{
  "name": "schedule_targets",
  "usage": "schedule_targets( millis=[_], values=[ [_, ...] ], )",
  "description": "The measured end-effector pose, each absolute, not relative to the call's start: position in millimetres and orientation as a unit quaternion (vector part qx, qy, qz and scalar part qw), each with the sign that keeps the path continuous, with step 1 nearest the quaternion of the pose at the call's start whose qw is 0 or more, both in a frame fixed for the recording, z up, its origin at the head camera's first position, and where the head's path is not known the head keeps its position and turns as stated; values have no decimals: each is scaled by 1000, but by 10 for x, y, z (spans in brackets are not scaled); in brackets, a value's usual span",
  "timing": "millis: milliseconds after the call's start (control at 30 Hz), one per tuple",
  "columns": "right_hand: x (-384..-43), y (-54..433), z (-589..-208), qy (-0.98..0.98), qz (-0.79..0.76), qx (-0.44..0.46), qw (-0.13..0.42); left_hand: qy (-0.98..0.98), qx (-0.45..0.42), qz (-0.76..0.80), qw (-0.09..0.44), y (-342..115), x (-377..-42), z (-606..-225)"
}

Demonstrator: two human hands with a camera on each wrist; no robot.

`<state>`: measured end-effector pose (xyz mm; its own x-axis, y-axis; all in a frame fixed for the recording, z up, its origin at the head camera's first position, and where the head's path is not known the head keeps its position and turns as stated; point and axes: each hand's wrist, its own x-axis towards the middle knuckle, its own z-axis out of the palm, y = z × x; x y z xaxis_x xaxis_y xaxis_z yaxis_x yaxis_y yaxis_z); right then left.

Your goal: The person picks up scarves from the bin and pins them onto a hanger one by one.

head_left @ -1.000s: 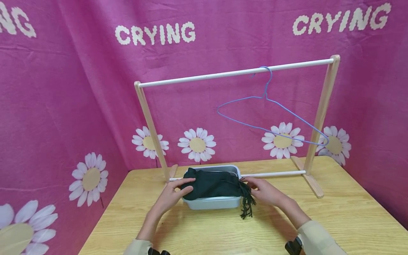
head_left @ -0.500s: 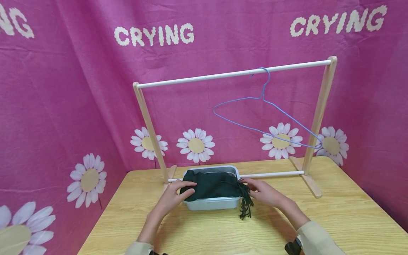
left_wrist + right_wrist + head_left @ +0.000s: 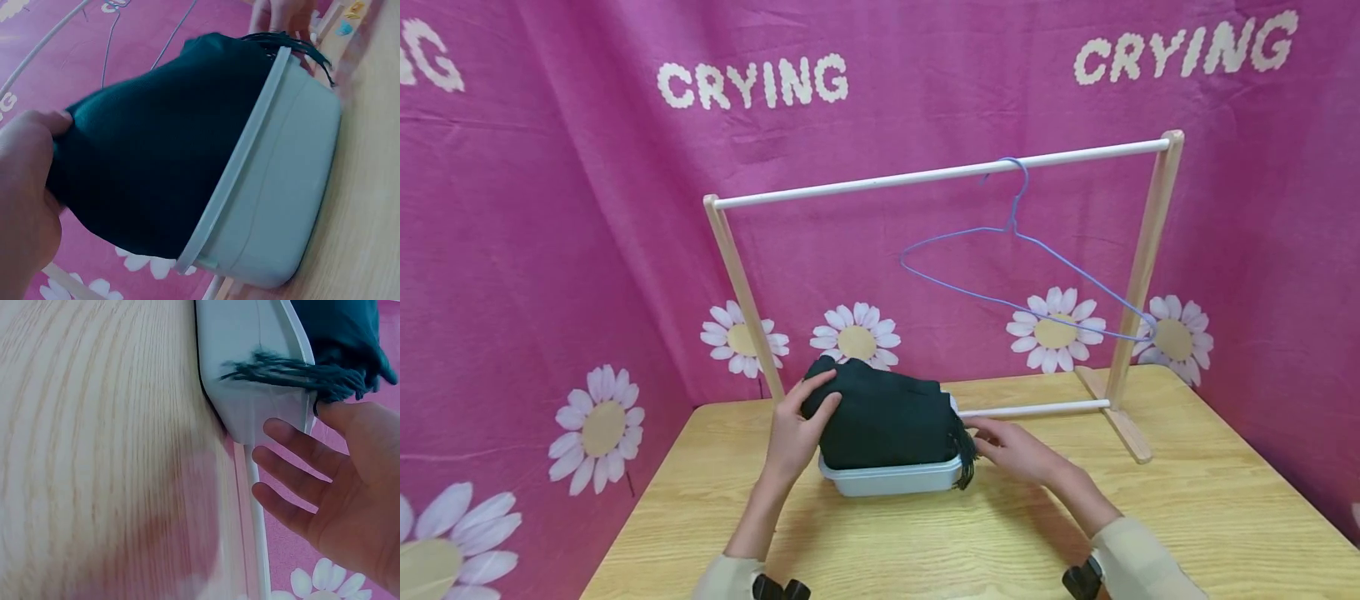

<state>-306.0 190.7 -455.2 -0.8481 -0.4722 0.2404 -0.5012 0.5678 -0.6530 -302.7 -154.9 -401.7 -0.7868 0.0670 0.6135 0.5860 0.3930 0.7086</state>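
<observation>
A folded dark green scarf [image 3: 887,417] lies over a pale metal box [image 3: 895,481], its left end raised above the rim. My left hand [image 3: 795,433] grips that end, thumb in front; the left wrist view shows the scarf [image 3: 162,144] drawn taut from it. At the box's right side, my right hand [image 3: 1017,452] has its thumb and index finger at the fringe [image 3: 312,378]. They appear to pinch its upper edge, though the contact is partly hidden. The other fingers of the right hand [image 3: 356,487] are spread apart below the fringe, which hangs over the rim.
A wooden rack with a white top rail [image 3: 880,181] stands behind the box. A blue wire hanger [image 3: 970,292] hangs from its right half. The wooden table [image 3: 925,550] spreads in front, and a pink daisy-patterned cloth [image 3: 820,258] covers the walls.
My left hand has risen, lifting the scarf's left end off the box. The fringe has shifted slightly left and up. My right hand has stayed at the scarf's right end.
</observation>
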Motion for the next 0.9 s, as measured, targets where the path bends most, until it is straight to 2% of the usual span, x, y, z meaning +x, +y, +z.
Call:
schedule_targets(
  millis=[67,233,333,633,900],
  values=[
    [-3058,1899,-4551,-883,381,274,18,-802,-180,-516,241,-1560,-3059,-4018],
    [-3059,1876,-4552,-877,390,279,11,-848,-147,-495,120,-1632,-3100,-4222],
    [-3067,1873,-4551,-878,392,276,1,-855,-139,-493,78,-1655,-3092,-4315],
    [-3074,1891,-4572,-876,395,277,2,-850,-137,-505,66,-1650,-3089,-4292],
    [-3045,1912,-4531,-886,363,288,16,-835,-147,-524,83,-1658,-3066,-4327]
  ],
)
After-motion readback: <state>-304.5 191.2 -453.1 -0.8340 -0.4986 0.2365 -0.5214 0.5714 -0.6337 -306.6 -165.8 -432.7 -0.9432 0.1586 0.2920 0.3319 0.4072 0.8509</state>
